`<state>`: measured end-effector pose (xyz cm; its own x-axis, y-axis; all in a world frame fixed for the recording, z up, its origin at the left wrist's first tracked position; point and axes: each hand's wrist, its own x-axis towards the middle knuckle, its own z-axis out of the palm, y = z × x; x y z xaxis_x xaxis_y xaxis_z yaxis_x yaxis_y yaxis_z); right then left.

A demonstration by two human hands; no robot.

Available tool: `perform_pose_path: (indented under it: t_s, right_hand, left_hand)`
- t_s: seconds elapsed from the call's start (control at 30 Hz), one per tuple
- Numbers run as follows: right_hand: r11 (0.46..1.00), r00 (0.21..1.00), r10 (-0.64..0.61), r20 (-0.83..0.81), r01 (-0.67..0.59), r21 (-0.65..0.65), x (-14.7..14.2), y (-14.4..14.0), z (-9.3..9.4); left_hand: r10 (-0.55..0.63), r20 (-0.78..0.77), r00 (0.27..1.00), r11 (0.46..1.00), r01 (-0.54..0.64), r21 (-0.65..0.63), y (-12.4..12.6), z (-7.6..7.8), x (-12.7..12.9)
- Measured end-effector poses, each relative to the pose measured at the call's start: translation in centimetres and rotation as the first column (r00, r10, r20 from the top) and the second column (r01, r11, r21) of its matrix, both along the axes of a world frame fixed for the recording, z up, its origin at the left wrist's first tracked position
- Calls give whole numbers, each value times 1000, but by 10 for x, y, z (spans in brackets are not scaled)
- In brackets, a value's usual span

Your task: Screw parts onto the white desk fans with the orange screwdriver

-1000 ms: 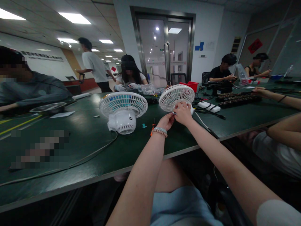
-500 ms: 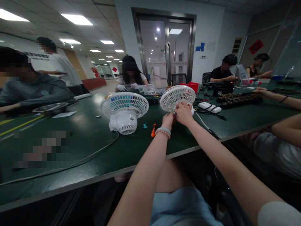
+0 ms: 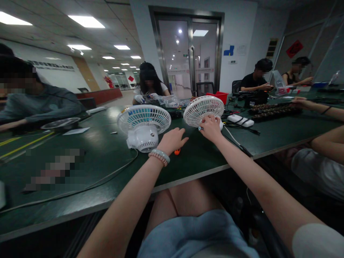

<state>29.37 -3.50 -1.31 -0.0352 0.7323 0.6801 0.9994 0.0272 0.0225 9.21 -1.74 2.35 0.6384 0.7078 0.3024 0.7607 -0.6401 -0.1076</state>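
Note:
My left hand (image 3: 173, 138) hovers over the table between the two white fans, fingers stretched and apart, holding nothing. Beneath it the orange handle end of a screwdriver (image 3: 177, 152) shows; its shaft is hidden. My right hand (image 3: 211, 127) is at the back of the right fan (image 3: 203, 107), fingers curled. A small dark piece with a pale end (image 3: 200, 128) pokes out from those fingers; its kind is unclear. To the left, the other fan (image 3: 142, 139) rests with its slotted motor housing toward me and its grille tilted up.
A white power strip (image 3: 240, 120) with dark cables lies right of the right fan. A red bin (image 3: 220, 97) and plastic bags (image 3: 173, 101) are farther back. A pale cord (image 3: 107, 176) trails left along the table. Co-workers sit around the table.
My left hand has left the right fan and moved left, opening, over the screwdriver and teal piece. My right hand stays at the fan. A standing person at left is no longer visible there.

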Motion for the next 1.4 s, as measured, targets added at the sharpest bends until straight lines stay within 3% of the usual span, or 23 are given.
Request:
perform_pose_path:
  t_s: [0.13,0.27,0.4,0.67,0.8,1.2,1.4]
  right_hand:
    - [1000,1000,12,-4,-12,0,1,1,-1]
    - [1000,1000,16,-8,-16,0,3,2,-2]
    - [1000,1000,26,-11,-26,4,4,2,-4]
    - [1000,1000,18,-12,-18,13,3,1,-4]
    - [1000,1000,19,-6,-19,14,3,0,-4]
    - [1000,1000,-2,5,2,16,2,1,-5]
    - [1000,1000,-2,8,2,17,2,1,-5]
  left_hand:
    - [98,-46,994,990,-103,-102,3,-19,-19]
    - [92,-84,992,981,-104,-161,5,-29,-22]
    - [71,-12,997,974,-72,-213,9,-33,-23]
    - [117,249,961,993,-106,-55,12,-26,-29]
    - [60,402,914,997,-72,14,10,-21,-32]
    - [-104,459,882,995,89,55,1,-20,-26]
    - [-104,444,890,995,97,38,-1,-21,-24]
